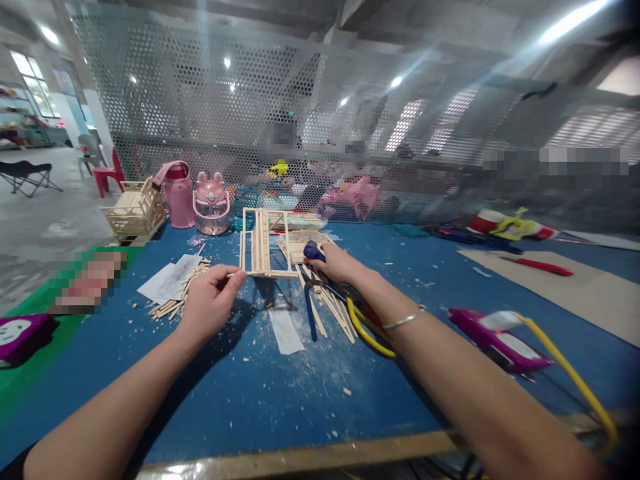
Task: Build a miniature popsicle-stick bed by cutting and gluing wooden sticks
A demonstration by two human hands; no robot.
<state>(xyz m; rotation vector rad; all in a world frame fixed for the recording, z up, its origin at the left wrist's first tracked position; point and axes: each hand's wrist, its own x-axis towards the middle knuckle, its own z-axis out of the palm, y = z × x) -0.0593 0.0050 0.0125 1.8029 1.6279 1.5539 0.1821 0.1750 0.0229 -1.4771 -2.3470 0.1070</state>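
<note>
My left hand (215, 293) pinches the lower left corner of a small frame of pale wooden sticks (263, 243), held tilted up over the table. My right hand (340, 263) is closed around a tool with a rounded dark blue end (314, 251); its kind is hidden by my fingers. Below that hand lie pliers with blue handles (310, 313) and a yellow curved handle or cable (370, 333). Loose wooden sticks (333, 307) are spread under the right hand. Behind it rests another flat piece of joined sticks (300, 247).
A pile of sticks (175, 303) and white papers (170, 280) lie left. A pink bottle (179, 197), a clear pink jug (211, 207) and a stick-built model (134, 210) stand behind. Rightward are a purple device (500, 343), cardboard (600, 293) and a red-handled knife (545, 267). Perforated metal mesh (200, 113) rises at the back.
</note>
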